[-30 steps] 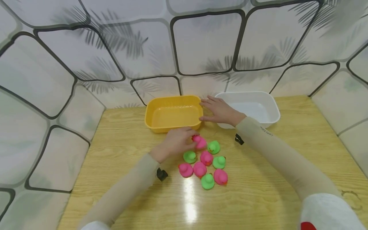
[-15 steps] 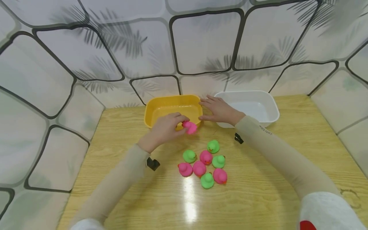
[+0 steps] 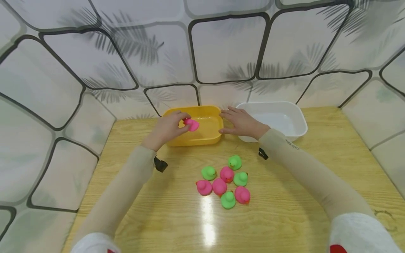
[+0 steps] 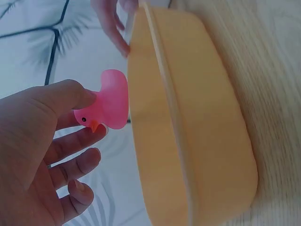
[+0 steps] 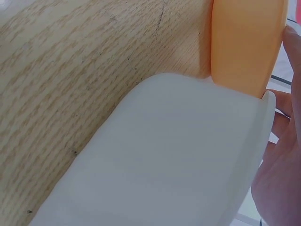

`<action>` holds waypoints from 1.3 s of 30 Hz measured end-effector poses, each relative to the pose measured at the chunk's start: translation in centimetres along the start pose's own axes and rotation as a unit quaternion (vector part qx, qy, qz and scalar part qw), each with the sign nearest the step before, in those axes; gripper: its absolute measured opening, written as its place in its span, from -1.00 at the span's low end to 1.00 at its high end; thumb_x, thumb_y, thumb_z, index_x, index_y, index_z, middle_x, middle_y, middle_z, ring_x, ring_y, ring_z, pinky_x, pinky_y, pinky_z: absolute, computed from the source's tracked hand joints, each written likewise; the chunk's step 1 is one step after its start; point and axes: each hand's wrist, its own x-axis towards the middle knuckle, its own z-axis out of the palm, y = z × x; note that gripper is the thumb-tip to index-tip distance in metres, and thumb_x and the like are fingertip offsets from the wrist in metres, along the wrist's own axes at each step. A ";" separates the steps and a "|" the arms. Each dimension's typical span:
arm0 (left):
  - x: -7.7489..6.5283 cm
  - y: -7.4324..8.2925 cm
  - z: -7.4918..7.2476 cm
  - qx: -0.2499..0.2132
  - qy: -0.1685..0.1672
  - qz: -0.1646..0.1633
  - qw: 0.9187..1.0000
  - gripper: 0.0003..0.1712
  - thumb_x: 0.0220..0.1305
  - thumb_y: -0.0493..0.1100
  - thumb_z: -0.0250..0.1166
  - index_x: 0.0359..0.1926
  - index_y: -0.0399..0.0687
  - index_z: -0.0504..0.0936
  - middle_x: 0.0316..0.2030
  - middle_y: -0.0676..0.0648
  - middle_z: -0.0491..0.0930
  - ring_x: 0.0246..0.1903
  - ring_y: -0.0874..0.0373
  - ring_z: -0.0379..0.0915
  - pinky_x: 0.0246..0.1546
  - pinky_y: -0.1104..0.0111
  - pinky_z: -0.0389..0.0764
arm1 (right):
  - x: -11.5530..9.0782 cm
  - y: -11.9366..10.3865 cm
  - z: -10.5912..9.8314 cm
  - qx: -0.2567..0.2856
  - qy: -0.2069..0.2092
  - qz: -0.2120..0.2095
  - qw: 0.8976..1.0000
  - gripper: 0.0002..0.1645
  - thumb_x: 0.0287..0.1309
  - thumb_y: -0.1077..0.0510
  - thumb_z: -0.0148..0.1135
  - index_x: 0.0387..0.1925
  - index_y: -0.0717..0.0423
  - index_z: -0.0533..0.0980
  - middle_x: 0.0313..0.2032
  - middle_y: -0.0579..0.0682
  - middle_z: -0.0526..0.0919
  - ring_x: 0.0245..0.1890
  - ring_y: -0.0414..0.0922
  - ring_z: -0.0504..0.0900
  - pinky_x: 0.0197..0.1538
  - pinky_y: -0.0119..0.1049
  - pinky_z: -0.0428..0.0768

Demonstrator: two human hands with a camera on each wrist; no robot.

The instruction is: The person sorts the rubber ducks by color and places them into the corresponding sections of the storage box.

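The left hand (image 3: 168, 127) pinches a pink toy duck (image 3: 192, 125) between thumb and forefinger, the remaining fingers loosely bent and away from it. The duck is held over the yellow tray (image 3: 194, 142), which stands at the back edge of the worktop (image 3: 142, 207), toward its back left corner. The right hand (image 3: 242, 123) is open with fingers extended and thumb spread — it grips nothing, and its fingertips and thumb touch the right end of the yellow tray. That hand reaches across the left end of the white tray (image 3: 281, 121), which stands along the same back edge, nearer the back right corner.

In front of the trays, well in from the worktop's left and right edges, lies a loose cluster: four green ducks (image 3: 228, 200) and four other pink ducks (image 3: 219, 187), some touching. A patterned wall covering (image 3: 227, 49) rises behind the back edge.
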 end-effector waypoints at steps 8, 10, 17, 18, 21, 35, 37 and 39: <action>0.8 -2.9 -0.2 0.037 -0.001 -0.051 0.998 -0.59 0.43 -0.02 0.33 0.14 -0.19 0.67 -0.02 -0.19 0.68 -0.05 -0.14 0.59 -0.01 -0.03 0.61 | -0.1 0.0 0.2 -0.004 0.004 -0.003 1.000 -0.05 0.42 -0.30 0.21 0.53 0.23 0.27 0.55 0.23 0.23 0.60 0.28 -0.01 0.54 0.29 0.03; 1.0 -3.4 -0.1 0.040 -0.008 -0.059 0.997 -0.59 0.44 -0.03 0.33 0.14 -0.20 0.67 -0.03 -0.20 0.68 -0.07 -0.14 0.58 -0.02 -0.03 0.61 | -0.1 0.0 0.3 -0.004 0.003 -0.003 1.000 -0.06 0.43 -0.30 0.21 0.54 0.23 0.26 0.55 0.23 0.23 0.60 0.28 -0.01 0.54 0.29 0.03; 1.1 -4.8 1.0 0.041 -0.022 -0.094 0.994 -0.58 0.46 0.01 0.32 0.14 -0.19 0.67 -0.03 -0.21 0.69 -0.05 -0.13 0.60 0.00 -0.02 0.61 | -0.2 -0.5 0.3 0.008 -0.002 -0.004 1.000 -0.06 0.43 -0.28 0.22 0.53 0.25 0.26 0.56 0.24 0.22 0.60 0.29 0.00 0.54 0.30 0.01; 1.1 -4.9 1.1 0.041 -0.020 -0.098 0.994 -0.57 0.46 0.02 0.32 0.15 -0.19 0.67 -0.03 -0.21 0.70 -0.05 -0.14 0.60 0.00 -0.02 0.61 | -0.2 -0.5 0.3 0.007 -0.002 -0.004 1.000 -0.06 0.43 -0.28 0.21 0.54 0.25 0.26 0.56 0.24 0.22 0.60 0.29 -0.01 0.54 0.30 0.01; 1.1 -5.3 1.4 0.039 -0.013 -0.107 0.993 -0.54 0.46 0.00 0.32 0.20 -0.19 0.65 -0.03 -0.22 0.69 -0.06 -0.15 0.60 -0.01 -0.02 0.62 | -0.1 -0.6 0.4 0.002 -0.003 -0.003 1.000 -0.06 0.43 -0.30 0.20 0.54 0.24 0.26 0.56 0.23 0.22 0.60 0.27 0.00 0.54 0.29 0.02; -1.9 -3.6 1.3 0.019 0.043 -0.043 0.998 -0.60 0.45 -0.08 0.33 0.17 -0.20 0.67 -0.06 -0.19 0.72 -0.05 -0.17 0.62 -0.05 -0.04 0.63 | -0.3 -0.3 0.1 -0.007 -0.006 -0.003 1.000 -0.05 0.45 -0.31 0.17 0.56 0.23 0.23 0.57 0.22 0.20 0.61 0.27 -0.01 0.55 0.28 0.01; -2.6 -3.1 1.4 0.024 0.050 -0.026 0.998 -0.60 0.42 -0.08 0.37 0.15 -0.21 0.68 -0.08 -0.18 0.71 -0.09 -0.14 0.63 -0.07 -0.02 0.64 | -0.3 -0.2 0.1 -0.008 -0.004 -0.003 1.000 -0.05 0.45 -0.31 0.17 0.55 0.22 0.23 0.56 0.22 0.21 0.60 0.27 -0.01 0.55 0.28 0.02; -3.3 -2.5 1.6 0.027 0.052 -0.016 0.998 -0.60 0.41 -0.08 0.39 0.15 -0.19 0.68 -0.08 -0.16 0.72 -0.10 -0.12 0.64 -0.07 0.00 0.65 | -0.3 -0.2 0.0 -0.005 -0.002 -0.004 1.000 -0.06 0.44 -0.30 0.18 0.55 0.23 0.24 0.56 0.23 0.22 0.60 0.28 0.00 0.55 0.28 0.02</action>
